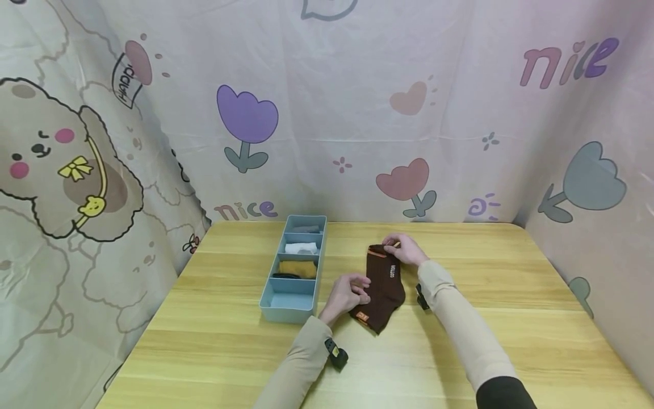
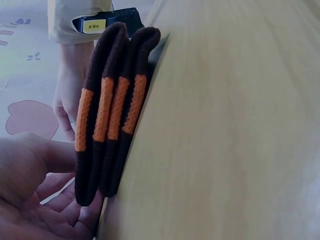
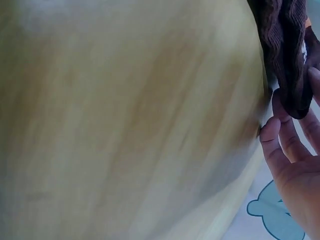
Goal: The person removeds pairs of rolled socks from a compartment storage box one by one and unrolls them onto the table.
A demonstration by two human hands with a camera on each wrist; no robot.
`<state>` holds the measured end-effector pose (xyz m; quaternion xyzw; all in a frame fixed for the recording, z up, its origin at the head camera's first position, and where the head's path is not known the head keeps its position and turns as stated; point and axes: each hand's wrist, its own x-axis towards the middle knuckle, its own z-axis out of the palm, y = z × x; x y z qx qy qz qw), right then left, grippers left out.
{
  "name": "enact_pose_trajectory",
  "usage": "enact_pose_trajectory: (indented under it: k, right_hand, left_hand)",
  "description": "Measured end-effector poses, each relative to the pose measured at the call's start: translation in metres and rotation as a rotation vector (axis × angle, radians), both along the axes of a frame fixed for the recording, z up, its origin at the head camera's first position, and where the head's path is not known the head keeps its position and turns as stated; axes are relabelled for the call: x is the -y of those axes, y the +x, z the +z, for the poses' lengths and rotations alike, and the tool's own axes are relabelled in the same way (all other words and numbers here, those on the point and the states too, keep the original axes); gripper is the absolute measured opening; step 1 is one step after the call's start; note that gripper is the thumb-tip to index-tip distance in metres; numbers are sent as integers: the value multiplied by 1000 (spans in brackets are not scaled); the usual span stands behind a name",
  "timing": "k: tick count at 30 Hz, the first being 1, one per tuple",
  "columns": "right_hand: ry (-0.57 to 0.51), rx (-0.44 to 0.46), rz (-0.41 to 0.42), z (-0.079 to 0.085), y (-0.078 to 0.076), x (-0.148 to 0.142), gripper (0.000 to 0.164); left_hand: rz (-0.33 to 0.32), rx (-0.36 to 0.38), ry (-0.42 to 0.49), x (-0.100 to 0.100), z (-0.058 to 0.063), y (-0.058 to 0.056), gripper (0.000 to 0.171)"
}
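Pinching the cuff (image 1: 378, 248) at one o'clock, the right hand (image 1: 407, 250) holds brown socks (image 1: 384, 289) lying on the table (image 1: 204, 335); the left hand (image 1: 345, 294), fingers bent, touches them at nine o'clock, whether gripping I cannot tell. Beyond, at nine, stands a blue divided box (image 1: 287, 315).

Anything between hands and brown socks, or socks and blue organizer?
Left hand and right hand are at the brown socks, nothing visible between. Toward the blue organizer: the left hand, then the organizer's right wall.

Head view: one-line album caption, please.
Left hand and right hand at brown socks, beside a blue divided box on a wood-grain table.
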<state>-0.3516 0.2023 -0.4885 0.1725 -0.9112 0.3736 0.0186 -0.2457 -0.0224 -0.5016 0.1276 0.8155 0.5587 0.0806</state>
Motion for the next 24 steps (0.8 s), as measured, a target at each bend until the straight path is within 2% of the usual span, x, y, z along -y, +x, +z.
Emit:
enact_pose_trajectory:
  k: [2,10,13,18,24]
  right_hand:
    - [15,4,-9,1,0,1,16]
    - [48,34,39,4,-2,1,24]
    - [78,19,-4,5,-3,2,22]
    - [155,18,-97,6,-3,6,29]
    - [189,133,-227,9,-3,12,30]
  left_hand:
    - [-1,-1,0,0,0,0,35]
    - [-10,-1,2,1,1,0,35]
    - [-18,2,-11,1,2,0,36]
    - [-51,7,-31,3,3,-1,41]
    - [-68,54,-31,4,5,-1,47]
